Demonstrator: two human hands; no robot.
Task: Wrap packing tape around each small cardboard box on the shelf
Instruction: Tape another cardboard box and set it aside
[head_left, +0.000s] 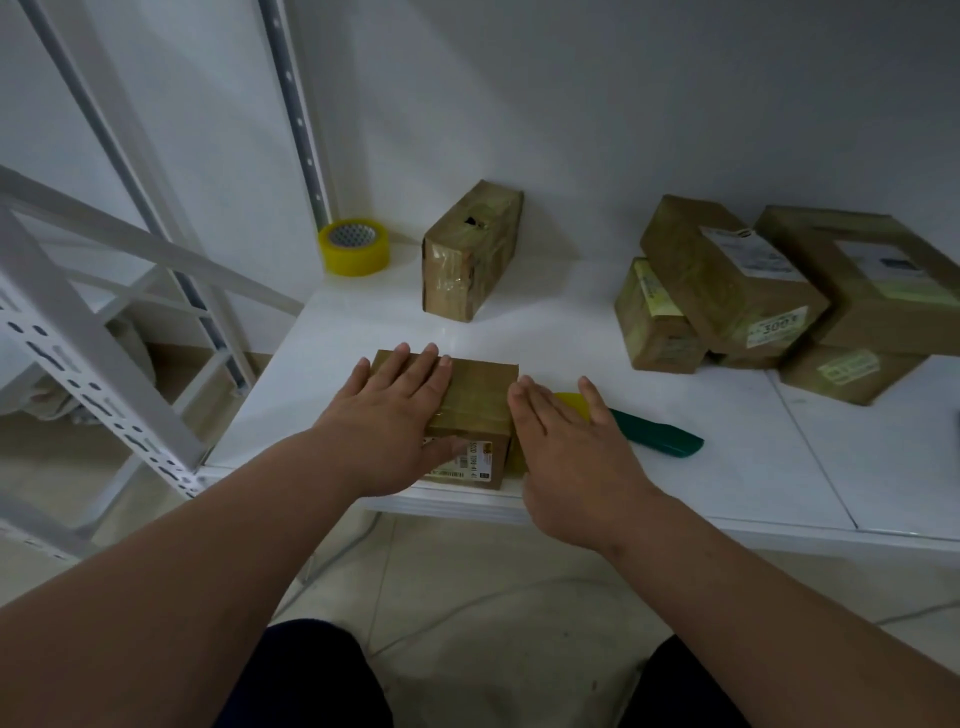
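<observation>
A small cardboard box (475, 402) wrapped in tape lies at the front edge of the white shelf (727, 467). My left hand (395, 415) rests flat on the box top, fingers straight. My right hand (566, 441) lies flat against the box's right side, over a yellow-and-green tape dispenser (660, 439) that lies on the shelf; part of the dispenser is hidden under the hand. A roll of yellow packing tape (354, 247) stands at the back left corner.
Another taped box (470, 249) stands upright behind the near one. Several boxes (769, 296) are piled at the right. White perforated shelf posts (104, 332) rise at the left. Tiled floor and a cable lie below.
</observation>
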